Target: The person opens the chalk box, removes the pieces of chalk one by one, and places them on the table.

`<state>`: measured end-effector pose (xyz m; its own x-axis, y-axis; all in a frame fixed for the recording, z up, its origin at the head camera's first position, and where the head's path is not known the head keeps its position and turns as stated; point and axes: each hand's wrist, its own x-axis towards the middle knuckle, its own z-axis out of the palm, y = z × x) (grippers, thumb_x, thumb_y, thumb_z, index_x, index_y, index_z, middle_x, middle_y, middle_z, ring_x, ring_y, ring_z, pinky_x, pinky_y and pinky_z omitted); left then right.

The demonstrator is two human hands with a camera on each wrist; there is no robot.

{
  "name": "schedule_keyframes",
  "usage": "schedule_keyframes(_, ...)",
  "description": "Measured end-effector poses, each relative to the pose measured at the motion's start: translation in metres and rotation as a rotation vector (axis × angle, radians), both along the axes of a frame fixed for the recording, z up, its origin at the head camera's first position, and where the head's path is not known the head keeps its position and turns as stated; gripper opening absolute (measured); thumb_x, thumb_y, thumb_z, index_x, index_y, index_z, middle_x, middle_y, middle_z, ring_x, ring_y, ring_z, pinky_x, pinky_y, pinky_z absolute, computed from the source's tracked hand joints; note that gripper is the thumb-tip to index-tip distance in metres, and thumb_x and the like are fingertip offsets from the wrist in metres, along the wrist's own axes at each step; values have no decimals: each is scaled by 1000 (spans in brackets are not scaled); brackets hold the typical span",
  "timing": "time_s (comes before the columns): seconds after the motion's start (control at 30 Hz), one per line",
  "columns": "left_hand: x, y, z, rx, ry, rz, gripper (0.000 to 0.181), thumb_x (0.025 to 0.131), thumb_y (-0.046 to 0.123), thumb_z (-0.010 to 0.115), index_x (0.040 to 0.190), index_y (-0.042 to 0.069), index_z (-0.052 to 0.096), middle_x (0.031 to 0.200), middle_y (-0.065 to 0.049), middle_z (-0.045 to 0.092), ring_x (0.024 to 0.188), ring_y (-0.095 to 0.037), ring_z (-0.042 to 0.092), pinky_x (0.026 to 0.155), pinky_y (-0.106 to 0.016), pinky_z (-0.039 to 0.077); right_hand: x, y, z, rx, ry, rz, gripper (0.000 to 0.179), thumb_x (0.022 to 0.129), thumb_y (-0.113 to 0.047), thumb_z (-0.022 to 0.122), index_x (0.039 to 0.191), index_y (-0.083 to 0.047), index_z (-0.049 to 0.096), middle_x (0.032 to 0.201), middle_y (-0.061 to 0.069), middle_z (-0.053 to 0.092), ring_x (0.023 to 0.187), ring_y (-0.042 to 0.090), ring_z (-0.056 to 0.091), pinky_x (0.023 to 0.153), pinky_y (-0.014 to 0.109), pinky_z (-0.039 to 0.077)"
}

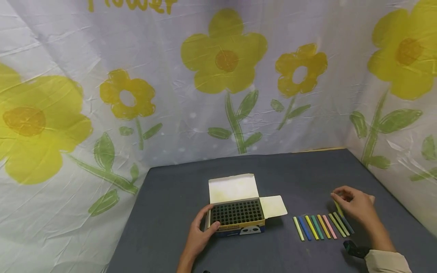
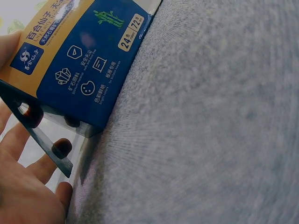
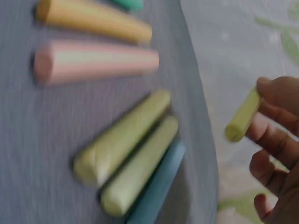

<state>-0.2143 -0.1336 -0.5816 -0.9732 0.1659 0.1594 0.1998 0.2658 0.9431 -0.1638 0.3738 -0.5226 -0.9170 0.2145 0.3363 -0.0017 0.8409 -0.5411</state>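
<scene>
An open chalk box [image 1: 247, 229] with a black holed insert [image 1: 236, 211] stands on the table. My left hand [image 1: 196, 239] grips its left end, thumb at the front corner and fingers along the far side. In the left wrist view the blue and yellow printed side [image 2: 79, 60] shows. At the right, my right hand [image 1: 360, 206] pinches a yellow-green chalk stick [image 3: 243, 116] between thumb and fingertips, above the table. Below that hand lies a row of chalk sticks, among them a pink one [image 1: 329, 226] and a blue one [image 1: 348, 225] at the right end.
The box's white lid [image 1: 233, 187] is folded back and a side flap [image 1: 274, 206] sticks out to the right. The dark grey table [image 1: 164, 223] meets a flower-print curtain [image 1: 164, 91] at the back and sides. A black strap [image 1: 355, 250] is on my right wrist.
</scene>
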Motion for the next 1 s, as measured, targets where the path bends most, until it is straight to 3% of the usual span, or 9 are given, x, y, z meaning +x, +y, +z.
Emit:
schedule_keyframes(0.1, -1, 1, 0, -2, 9, -3, 57, 92, 30, 77, 144, 29, 56, 156, -9, 49, 148, -44, 37, 112, -75, 29, 6, 13, -1, 75, -84, -24, 20, 97, -29, 71, 99, -9, 74, 74, 2, 73, 60, 7, 53, 70, 49, 21)
schedule_keyframes(0.23, 0, 0, 0, 0, 13, 1, 57, 92, 30, 77, 144, 29, 56, 155, -9, 50, 148, -44, 38, 112, -76, 29, 11, 22, -4, 108, -193, -22, 24, 98, -32, 68, 99, -9, 74, 78, 4, 75, 63, 15, 57, 68, 50, 23)
schedule_keyframes(0.57, 0, 1, 1, 1, 11, 2, 56, 91, 32, 78, 143, 28, 57, 155, -9, 50, 148, -43, 38, 112, -75, 28, 14, 33, -8, 145, -324, -33, 27, 96, -36, 67, 94, -10, 75, 85, 10, 76, 72, 28, 64, 68, 57, 28)
schedule_keyframes(0.77, -1, 0, 0, -4, -3, 14, 56, 91, 34, 78, 142, 33, 56, 154, -6, 51, 149, -41, 37, 114, -75, 27, 14, 36, -10, 140, -400, -35, 31, 96, -37, 67, 97, -7, 74, 86, 9, 75, 72, 28, 63, 70, 60, 28)
schedule_keyframes(1.0, 0, 1, 2, 10, 2, -12, 58, 92, 33, 77, 145, 32, 54, 156, -7, 49, 150, -41, 36, 115, -72, 30, 17, 35, -9, 123, -425, -40, 37, 98, -44, 63, 100, -9, 75, 88, 8, 75, 72, 22, 62, 67, 52, 28)
